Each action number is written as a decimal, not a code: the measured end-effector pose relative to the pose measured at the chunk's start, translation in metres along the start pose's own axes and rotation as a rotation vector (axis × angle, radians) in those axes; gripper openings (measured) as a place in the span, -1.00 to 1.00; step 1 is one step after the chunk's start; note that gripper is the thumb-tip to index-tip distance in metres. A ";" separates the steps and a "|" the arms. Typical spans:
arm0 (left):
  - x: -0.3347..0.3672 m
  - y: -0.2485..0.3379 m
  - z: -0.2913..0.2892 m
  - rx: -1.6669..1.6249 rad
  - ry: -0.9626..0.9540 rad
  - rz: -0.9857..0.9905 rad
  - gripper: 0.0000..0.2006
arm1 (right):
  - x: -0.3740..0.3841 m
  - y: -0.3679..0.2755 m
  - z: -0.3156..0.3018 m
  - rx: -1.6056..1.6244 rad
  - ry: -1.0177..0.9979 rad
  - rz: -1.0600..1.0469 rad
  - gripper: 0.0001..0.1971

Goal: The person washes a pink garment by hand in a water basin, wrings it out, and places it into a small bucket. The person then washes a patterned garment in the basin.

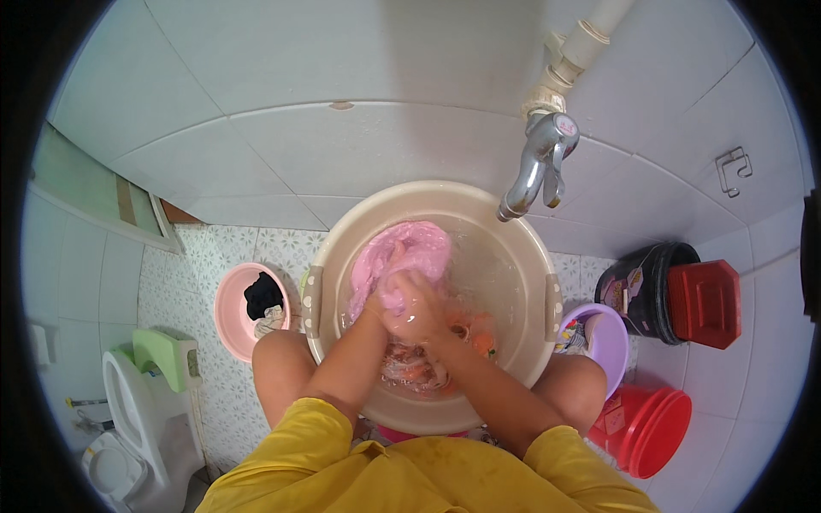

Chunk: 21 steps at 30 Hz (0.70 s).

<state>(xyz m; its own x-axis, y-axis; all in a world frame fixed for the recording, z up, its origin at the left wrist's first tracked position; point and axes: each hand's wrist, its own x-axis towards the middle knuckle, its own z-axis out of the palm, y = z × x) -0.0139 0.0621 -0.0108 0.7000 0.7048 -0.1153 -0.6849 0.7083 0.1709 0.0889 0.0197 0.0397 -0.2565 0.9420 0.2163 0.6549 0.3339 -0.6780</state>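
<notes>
A wet pink cloth (pixel 402 239) lies bunched in the left half of a large beige basin (pixel 445 195) of water. My right hand (pixel 419 312) is closed round a soapy fold of it, near the middle of the basin. Pressed close against it, my left hand (pixel 383 301) grips the same cloth from the left side; most of its fingers are hidden by the cloth and the right hand. Below my wrists, orange and patterned fabric (pixel 410 366) lies partly under the water.
A chrome tap (pixel 534 162) overhangs the basin's far right rim. To the left stand a pink basin (pixel 224 312) with dark clothes, a green stool (pixel 162 359) and a white toilet (pixel 141 419). At right are a purple basin (pixel 616 342), a black bucket (pixel 633 291) and a red bucket (pixel 654 432).
</notes>
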 end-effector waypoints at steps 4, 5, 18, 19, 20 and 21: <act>0.015 -0.027 -0.012 0.029 0.081 0.089 -0.51 | 0.013 -0.013 0.001 0.221 0.037 -0.038 -0.76; 0.017 -0.031 -0.014 0.048 0.175 0.129 -0.52 | 0.018 0.002 0.001 0.128 0.128 0.003 -0.77; 0.005 -0.002 -0.027 0.008 0.469 0.422 -0.60 | 0.011 0.120 -0.037 -0.357 0.200 -0.053 -0.40; 0.003 -0.004 -0.035 0.009 0.477 0.428 -0.60 | 0.007 0.115 -0.030 -0.348 0.196 -0.056 -0.40; 0.001 -0.007 -0.043 0.193 0.605 0.426 -0.54 | 0.003 0.108 -0.019 -0.377 0.110 -0.029 -0.34; 0.002 -0.010 -0.048 0.375 0.726 0.412 -0.48 | 0.001 0.105 -0.014 -0.414 0.025 0.003 -0.28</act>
<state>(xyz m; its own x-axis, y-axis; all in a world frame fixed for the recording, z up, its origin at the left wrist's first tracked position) -0.0154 0.0588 -0.0599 0.0291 0.8412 -0.5399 -0.6534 0.4248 0.6266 0.1676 0.0558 -0.0214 -0.2400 0.9420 0.2346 0.8875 0.3109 -0.3402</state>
